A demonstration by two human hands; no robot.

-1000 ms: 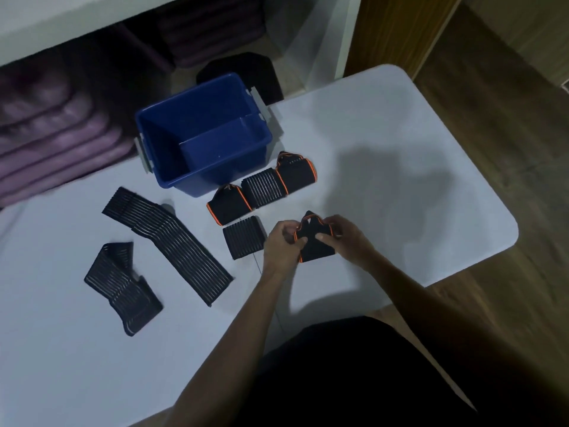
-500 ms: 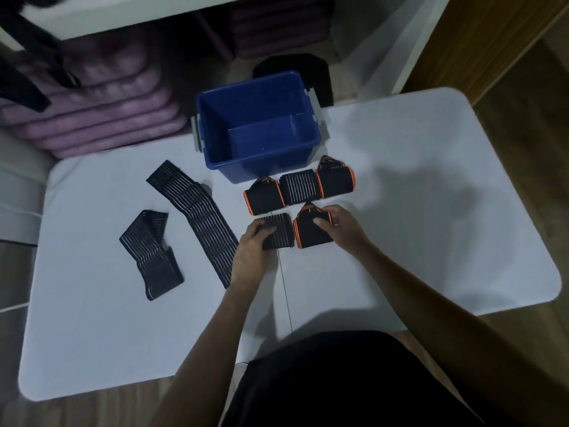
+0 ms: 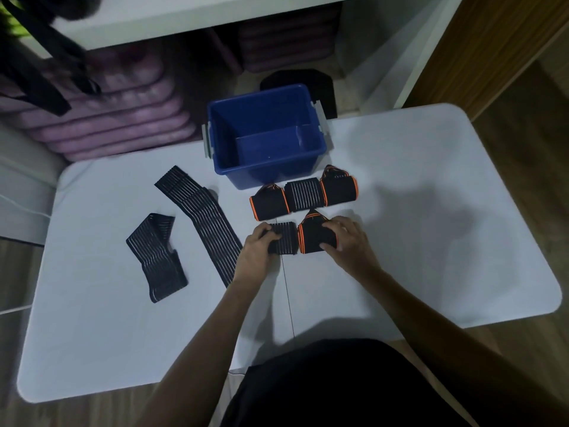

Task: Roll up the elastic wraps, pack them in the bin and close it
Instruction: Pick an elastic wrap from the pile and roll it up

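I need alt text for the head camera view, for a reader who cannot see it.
A person's left hand grips a striped black rolled wrap and the right hand an orange-edged black rolled wrap on a white table. Three more rolls lie before an open blue plastic bin; two unrolled wraps lie left.

Looks like a home storage or linen corner: purple towels (image 3: pixel 110 118) stacked under a white shelf (image 3: pixel 184 23), wood floor (image 3: pixel 523 143), white folding table (image 3: pixel 431 180) set up alongside.

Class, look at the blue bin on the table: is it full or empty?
Empty. The blue bin is open, its bare floor shows, and every wrap, rolled or unrolled, lies outside it on the white table.
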